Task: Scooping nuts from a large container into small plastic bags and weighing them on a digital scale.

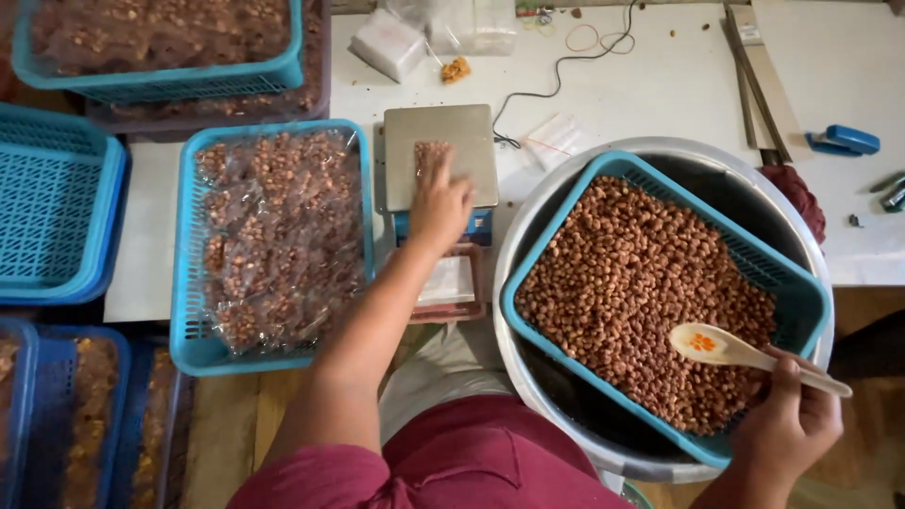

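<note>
Your right hand is clamped on the spoon, held over the basket of peanuts; tilt it and nuts could scatter. Farther out, your left hand lies flat on a small bag on the scale, so its weight could skew the reading.
</note>
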